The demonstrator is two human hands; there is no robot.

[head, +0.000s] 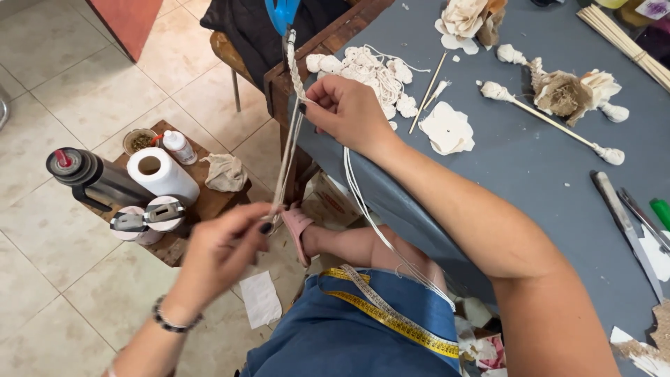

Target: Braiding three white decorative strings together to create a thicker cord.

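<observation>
The right hand [347, 112] reaches across the edge of the grey table [530, 174] and its fingers are pinched together on a bundle of pale cotton cords [287, 157], just below the braided length [296, 70] that runs up to a blue clamp [282, 14] fixed on the wooden table rim; the left hand [222, 251], lower down and out over the tiled floor [49, 293], has its dark-nailed fingers closed on the lower end of the same cords, so that the strands run taut and nearly straight between the two hands; further loose strands [380, 230] hang from the right hand and trail down over the lap, where a yellow measuring tape [391, 318] lies across blue cloth; a beaded bracelet [174, 322] circles the left wrist; on the table behind the right hand sits a heap of knotted cord [373, 73], with paper flowers [569, 91] on thin sticks and a bundle of wooden skewers [624, 45] well apart to the right; beside the left hand, a small wooden stool [209, 202] carries a roll of white paper [162, 174], a dark flask [91, 178] and a small white bottle [179, 146].
</observation>
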